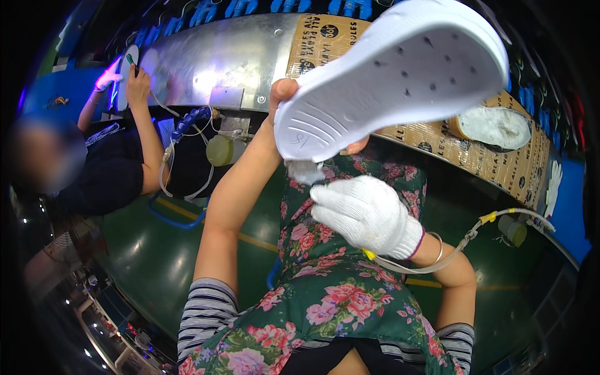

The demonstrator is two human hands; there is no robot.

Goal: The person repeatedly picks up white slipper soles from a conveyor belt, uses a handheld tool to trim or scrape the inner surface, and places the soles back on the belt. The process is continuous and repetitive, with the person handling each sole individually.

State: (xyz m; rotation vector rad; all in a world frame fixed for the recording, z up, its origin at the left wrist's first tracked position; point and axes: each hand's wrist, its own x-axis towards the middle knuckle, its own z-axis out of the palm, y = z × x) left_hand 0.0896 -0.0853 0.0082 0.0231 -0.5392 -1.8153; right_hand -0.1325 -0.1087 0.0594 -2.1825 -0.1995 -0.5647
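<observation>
A white shoe sole (369, 100) is raised in front of me, its hollow inside with small dark dots and ridges turned toward me. My bare left hand (284, 100) grips it by the narrower end, fingers mostly hidden behind it. Below that end, my right hand (362, 212) wears a white knit glove and is closed, fingers together. It holds what looks like a brush (304, 170); the greyish tip is blurred and close to the sole's lower edge. A clear hose (425, 269) with yellow fittings runs from under this hand to the right.
A metal worktable (181, 69) curves across the front, partly covered by printed cardboard (406, 136). Another sole (497, 128) with a whitish inside lies there at right. A spare glove (553, 187) hangs near the right edge. At left, a co-worker (94, 156) handles a sole.
</observation>
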